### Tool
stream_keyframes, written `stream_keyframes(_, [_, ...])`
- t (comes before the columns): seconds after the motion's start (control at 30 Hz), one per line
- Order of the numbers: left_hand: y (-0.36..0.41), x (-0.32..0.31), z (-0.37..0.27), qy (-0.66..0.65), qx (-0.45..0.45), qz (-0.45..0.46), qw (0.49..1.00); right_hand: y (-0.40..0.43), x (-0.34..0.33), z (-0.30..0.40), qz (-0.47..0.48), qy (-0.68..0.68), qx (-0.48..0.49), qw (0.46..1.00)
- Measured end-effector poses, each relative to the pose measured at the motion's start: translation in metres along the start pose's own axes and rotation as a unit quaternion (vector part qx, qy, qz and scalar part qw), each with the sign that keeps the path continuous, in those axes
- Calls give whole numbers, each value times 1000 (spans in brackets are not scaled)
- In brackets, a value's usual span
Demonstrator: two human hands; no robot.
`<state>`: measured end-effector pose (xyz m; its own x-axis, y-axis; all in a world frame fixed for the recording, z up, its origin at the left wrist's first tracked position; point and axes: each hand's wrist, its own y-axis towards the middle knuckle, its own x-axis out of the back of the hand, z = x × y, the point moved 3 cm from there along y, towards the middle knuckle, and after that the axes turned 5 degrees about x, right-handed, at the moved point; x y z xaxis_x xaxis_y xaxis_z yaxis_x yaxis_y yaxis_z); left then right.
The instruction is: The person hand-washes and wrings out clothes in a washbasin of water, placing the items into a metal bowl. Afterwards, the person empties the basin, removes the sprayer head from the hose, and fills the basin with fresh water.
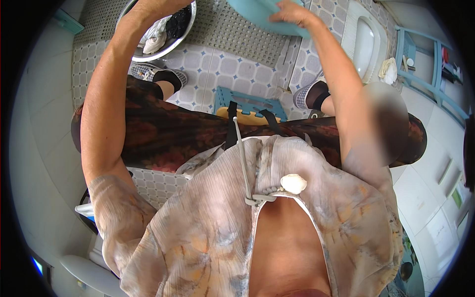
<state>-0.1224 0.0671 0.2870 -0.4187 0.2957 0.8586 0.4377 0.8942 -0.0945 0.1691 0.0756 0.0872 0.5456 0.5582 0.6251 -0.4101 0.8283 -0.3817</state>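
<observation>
My right hand (291, 15) is at a teal plastic basin (256, 18), its fingers lying over the basin's side. The basin is cut off by the top edge of the view and looks slightly blurred. On the other side, my left hand (176, 3) reaches over a round metal basin (157, 56); its fingers run out of the picture, so what they do is hidden. Inside the metal basin lie a bunched white cloth (154, 39) and a black cloth (180, 22). My left forearm covers part of that basin.
Beneath the basins spreads a grey perforated mat (237, 37) on patterned tiles (230, 70). A squat toilet (365, 44) is at the right, beside a crumpled cloth (388, 70) and a teal rack (419, 74). Between my legs shows a teal plastic stool (248, 100).
</observation>
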Motion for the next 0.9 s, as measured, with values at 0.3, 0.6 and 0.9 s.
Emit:
stream_keyframes(0.3, [0, -2, -6, -26, 18, 27, 999, -56, -151, -26, 67, -212, -8, 975])
stream_keyframes(0.6, [0, -34, -1, -45, -53, 62, 996, -57, -151, 0, 41, -169, 11, 985])
stream_keyframes(0.9, [1, -37, -11, -43, -66, 107, 991, -17, -58, 71, -62, -203, 51, 976])
